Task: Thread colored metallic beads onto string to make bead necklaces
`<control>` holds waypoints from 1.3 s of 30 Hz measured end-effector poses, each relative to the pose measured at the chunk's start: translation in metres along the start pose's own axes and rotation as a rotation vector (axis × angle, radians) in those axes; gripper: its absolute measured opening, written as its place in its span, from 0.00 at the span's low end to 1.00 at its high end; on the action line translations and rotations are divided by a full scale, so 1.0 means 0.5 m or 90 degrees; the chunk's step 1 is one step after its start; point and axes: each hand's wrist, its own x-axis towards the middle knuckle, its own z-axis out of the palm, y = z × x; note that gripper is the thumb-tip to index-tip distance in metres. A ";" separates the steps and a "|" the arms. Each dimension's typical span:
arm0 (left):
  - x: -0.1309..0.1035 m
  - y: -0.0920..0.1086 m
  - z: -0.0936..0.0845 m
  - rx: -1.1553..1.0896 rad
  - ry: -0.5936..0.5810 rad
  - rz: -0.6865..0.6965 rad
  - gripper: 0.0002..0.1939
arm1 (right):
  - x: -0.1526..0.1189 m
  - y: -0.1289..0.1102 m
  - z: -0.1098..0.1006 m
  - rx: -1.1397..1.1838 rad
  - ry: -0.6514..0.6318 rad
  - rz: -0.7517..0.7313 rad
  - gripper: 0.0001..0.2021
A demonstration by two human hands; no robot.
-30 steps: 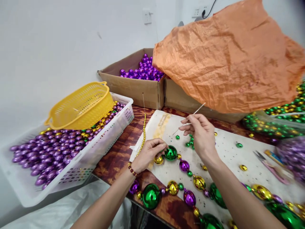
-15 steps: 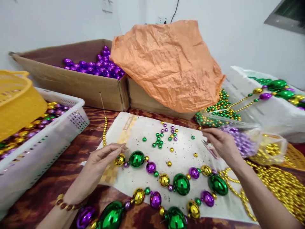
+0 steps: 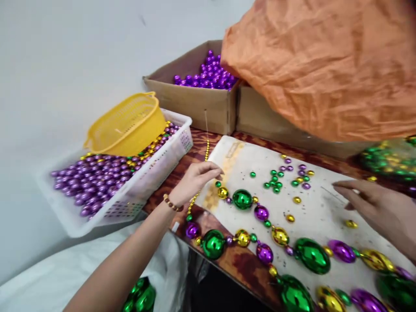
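My left hand (image 3: 203,177), with a brown bead bracelet at the wrist, has its fingertips pinched together beside the end of a bead garland. A small green bead (image 3: 218,184) and a gold bead (image 3: 222,192) lie just below them. Whatever the pinch holds is too thin to see. Over the white cloth, my right hand (image 3: 373,208) is blurred, its fingers pressed together. A thin straight line shows by these fingertips, perhaps wire or thread. The garland's large green (image 3: 312,255), purple (image 3: 342,251) and gold beads run in two rows in front.
Loose small beads (image 3: 274,181) lie on the white cloth (image 3: 256,160). A white basket (image 3: 175,143) of beads with a yellow basket (image 3: 136,136) stands left. Behind are a cardboard box (image 3: 198,104) of purple beads and orange sheeting (image 3: 318,73). The table's front edge is close.
My view has swung left, bringing more of the white basket into sight. Both hands stay pinched; a gold bead that was by my right fingertips now appears apart from them.
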 end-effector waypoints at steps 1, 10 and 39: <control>-0.001 0.005 -0.001 -0.008 -0.023 -0.002 0.12 | 0.014 -0.059 0.002 0.110 -0.019 -0.039 0.12; -0.023 0.018 0.000 0.022 -0.041 0.037 0.09 | 0.127 -0.452 0.111 0.454 -0.325 -0.238 0.14; 0.085 -0.028 -0.040 -0.016 0.227 0.085 0.07 | 0.277 -0.455 0.012 0.467 -0.171 -0.251 0.10</control>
